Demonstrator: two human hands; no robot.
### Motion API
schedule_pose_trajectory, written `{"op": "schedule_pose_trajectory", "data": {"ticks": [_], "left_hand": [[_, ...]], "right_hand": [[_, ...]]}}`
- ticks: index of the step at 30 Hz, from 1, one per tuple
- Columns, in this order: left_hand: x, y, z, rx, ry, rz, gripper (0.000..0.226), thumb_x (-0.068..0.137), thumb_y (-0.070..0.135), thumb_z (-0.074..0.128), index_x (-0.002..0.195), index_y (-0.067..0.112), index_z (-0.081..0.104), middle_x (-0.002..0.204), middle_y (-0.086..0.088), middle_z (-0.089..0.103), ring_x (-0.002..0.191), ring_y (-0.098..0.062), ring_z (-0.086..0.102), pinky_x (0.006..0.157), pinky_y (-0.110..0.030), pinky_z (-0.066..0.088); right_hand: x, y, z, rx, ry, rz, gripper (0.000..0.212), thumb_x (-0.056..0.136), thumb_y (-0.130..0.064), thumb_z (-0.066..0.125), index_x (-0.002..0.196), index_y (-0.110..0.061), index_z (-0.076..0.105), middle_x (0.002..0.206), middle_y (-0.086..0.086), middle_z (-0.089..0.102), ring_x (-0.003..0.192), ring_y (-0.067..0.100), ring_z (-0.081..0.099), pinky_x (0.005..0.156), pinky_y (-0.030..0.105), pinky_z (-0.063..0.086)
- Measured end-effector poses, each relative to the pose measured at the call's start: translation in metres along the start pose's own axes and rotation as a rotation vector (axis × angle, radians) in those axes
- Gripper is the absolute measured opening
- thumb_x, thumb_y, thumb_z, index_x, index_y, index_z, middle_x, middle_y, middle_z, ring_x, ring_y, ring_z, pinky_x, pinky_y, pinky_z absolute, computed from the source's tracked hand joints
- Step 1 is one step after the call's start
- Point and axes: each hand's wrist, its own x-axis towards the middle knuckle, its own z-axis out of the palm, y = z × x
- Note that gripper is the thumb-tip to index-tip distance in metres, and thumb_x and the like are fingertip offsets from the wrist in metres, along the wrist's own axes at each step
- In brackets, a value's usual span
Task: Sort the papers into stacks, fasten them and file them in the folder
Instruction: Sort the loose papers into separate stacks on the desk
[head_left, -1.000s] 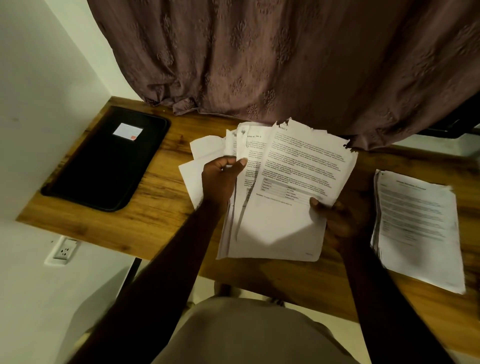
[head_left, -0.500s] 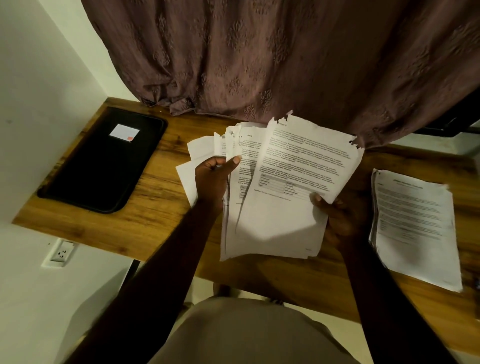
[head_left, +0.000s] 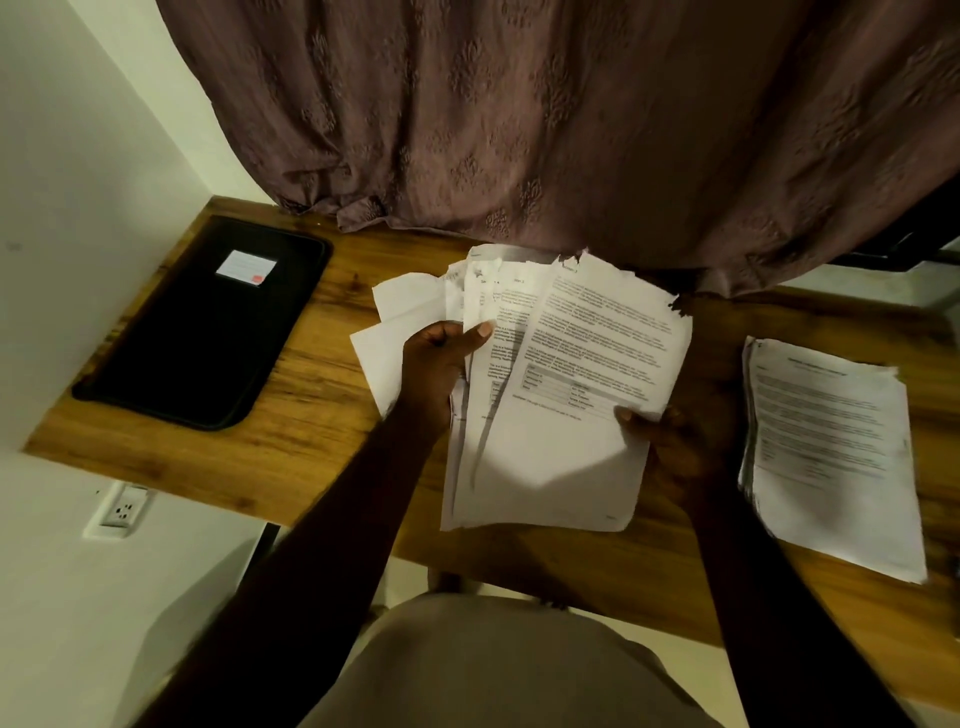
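A fanned bundle of printed papers (head_left: 561, 395) with torn top corners is held above the wooden desk (head_left: 311, 415). My left hand (head_left: 441, 364) grips the left part of the fan, thumb pressed on a sheet. My right hand (head_left: 670, 447) holds the front sheets at their right edge, thumb on top and fingers hidden beneath. A separate stack of printed papers (head_left: 831, 457) lies flat on the desk to the right. A black folder (head_left: 208, 332) with a small white label lies shut at the desk's left end.
A mauve patterned curtain (head_left: 571, 130) hangs over the desk's far edge. A white wall (head_left: 78, 208) borders the left, with a socket (head_left: 122, 512) below the desk. My lap (head_left: 493, 670) shows under the near edge.
The front sheets in my right hand have shifted slightly right and up, spreading the fan wider. My left thumb stays on the sheets behind.
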Motion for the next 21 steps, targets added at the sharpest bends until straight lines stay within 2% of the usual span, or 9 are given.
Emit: {"op": "schedule_pose_trajectory", "data": {"ticks": [2,5,9,13,17,19,21], "left_hand": [[0.001,-0.004,-0.001,-0.052,-0.072,-0.075,0.017,0.092,0.011,0.070,0.107,0.003,0.070,0.113,-0.014,0.075,0.105,-0.033,0.072,0.093,-0.052,0.057],[0.002,-0.013,-0.003,-0.091,-0.164,-0.174,0.027,0.098,0.016,0.062,0.122,0.006,0.067,0.121,-0.019,0.071,0.110,-0.038,0.069,0.094,-0.053,0.056],[0.005,-0.034,-0.007,-0.124,-0.247,-0.301,0.041,0.100,0.020,0.056,0.134,-0.005,0.058,0.134,-0.029,0.059,0.122,-0.047,0.058,0.106,-0.059,0.046],[0.001,-0.049,-0.003,-0.176,-0.215,-0.395,0.049,0.099,0.021,0.057,0.137,-0.009,0.051,0.134,-0.033,0.054,0.127,-0.051,0.049,0.110,-0.062,0.040],[0.001,-0.058,-0.001,-0.309,-0.377,-0.428,0.056,0.101,0.032,0.054,0.148,0.004,0.044,0.149,-0.027,0.044,0.135,-0.045,0.044,0.117,-0.064,0.029],[-0.004,-0.058,0.010,-0.277,-0.421,-0.408,0.049,0.102,0.025,0.055,0.147,0.011,0.044,0.140,-0.021,0.053,0.124,-0.039,0.057,0.106,-0.058,0.045],[-0.008,-0.059,0.019,-0.116,-0.323,-0.315,0.053,0.099,0.008,0.059,0.145,0.020,0.036,0.129,-0.016,0.061,0.111,-0.029,0.066,0.086,-0.041,0.058]], "right_hand": [[0.001,0.004,-0.002,-0.018,-0.019,0.052,0.045,0.093,0.002,0.059,0.137,-0.006,0.056,0.138,0.017,0.061,0.127,0.041,0.057,0.095,0.050,0.054],[-0.003,0.006,0.002,-0.034,-0.042,0.084,0.046,0.094,0.007,0.056,0.137,-0.007,0.054,0.135,0.017,0.062,0.123,0.040,0.060,0.094,0.050,0.056],[-0.010,0.006,0.006,-0.063,-0.082,0.090,0.047,0.095,0.004,0.057,0.140,-0.010,0.053,0.138,0.016,0.061,0.124,0.038,0.060,0.101,0.055,0.050],[-0.012,0.008,0.006,-0.163,-0.033,0.001,0.051,0.090,0.000,0.066,0.139,-0.012,0.056,0.137,0.011,0.063,0.125,0.031,0.061,0.103,0.049,0.049],[-0.015,0.012,0.000,-0.245,0.081,-0.057,0.061,0.078,-0.014,0.078,0.136,-0.013,0.059,0.132,0.008,0.067,0.122,0.031,0.063,0.099,0.046,0.054],[-0.017,0.013,-0.007,-0.278,0.131,-0.070,0.063,0.076,-0.017,0.083,0.135,-0.015,0.060,0.129,0.006,0.068,0.120,0.030,0.064,0.098,0.045,0.055],[-0.018,0.013,-0.016,-0.346,0.175,-0.119,0.068,0.075,-0.020,0.086,0.137,-0.016,0.058,0.131,0.006,0.067,0.121,0.030,0.063,0.099,0.050,0.053]]}}
